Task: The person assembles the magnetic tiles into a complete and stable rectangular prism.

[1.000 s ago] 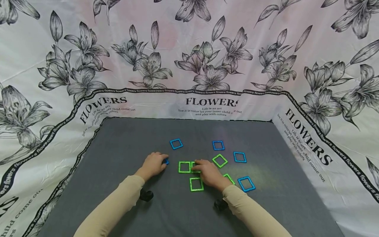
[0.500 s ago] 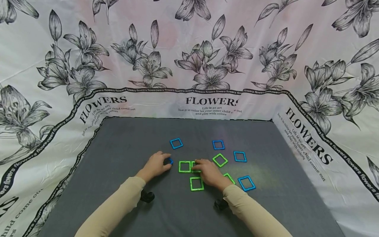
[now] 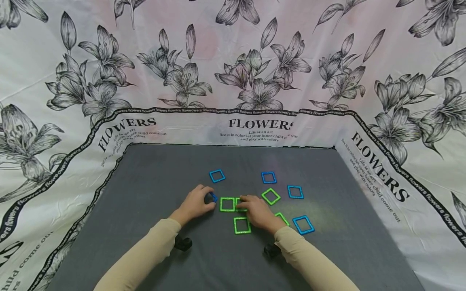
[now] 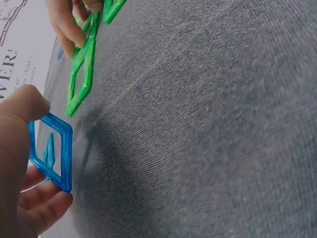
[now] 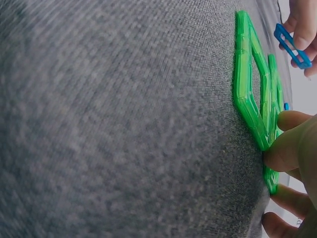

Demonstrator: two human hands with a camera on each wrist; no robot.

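My left hand (image 3: 195,204) pinches a blue square frame tile (image 4: 66,148) between thumb and fingers, tilted up on edge in the left wrist view. Just right of it lies a green square frame tile (image 3: 221,204), joined edge to edge with a second green tile (image 3: 237,201). My right hand (image 3: 259,212) grips that second tile, thumb and fingertips at its edges and covering part of it. A third green tile (image 3: 235,226) lies flat just in front of the pair, near the right hand.
Behind and right of the right hand lie a green tile (image 3: 275,194) and a partly covered green tile (image 3: 284,220). Blue tiles (image 3: 214,171) (image 3: 268,173) (image 3: 296,198) (image 3: 310,223) lie at the back and right. Flower-printed cloth (image 3: 204,129) walls the grey table (image 3: 153,169).
My left hand has moved right with the blue tile, closer to the joined green pair, and more of the tile shows. The right hand has stayed in place.
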